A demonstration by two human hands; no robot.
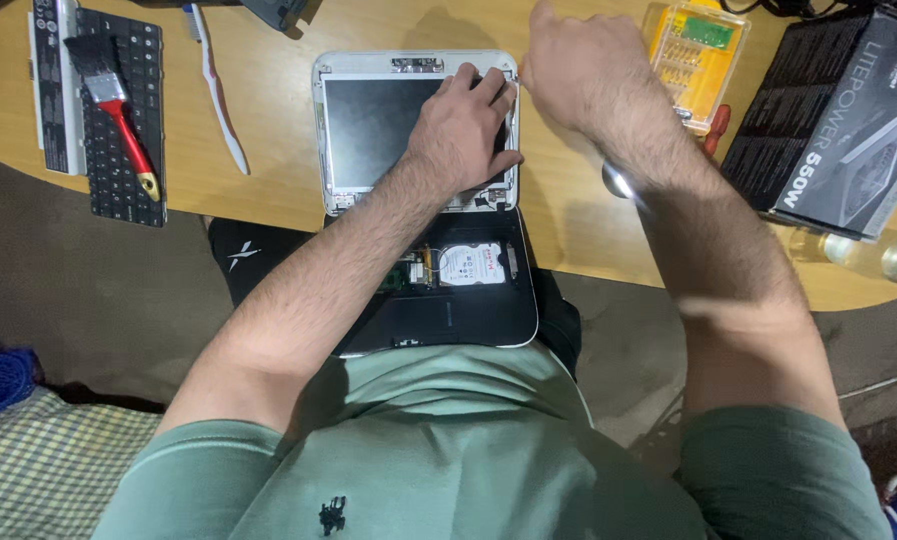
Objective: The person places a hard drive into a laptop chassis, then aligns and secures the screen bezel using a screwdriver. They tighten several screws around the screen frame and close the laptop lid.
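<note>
1. Opened laptop base point(473, 300), drive exposed, lies nearest, at six o'clock.
2. Left hand point(465, 125) presses flat, fingers spread, on the screen panel point(368, 125) at twelve o'clock.
3. Right hand point(578, 65) is loosely curled at one o'clock; whether it holds anything cannot be told.

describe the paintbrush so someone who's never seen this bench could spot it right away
Start at the wooden table and go to its far left, where a detached black keyboard lies. The paintbrush rests diagonally on top of it: black bristles, metal band, red handle with a yellowish tip. The long white toothbrush to its right is far thinner and lies on bare wood.
</note>
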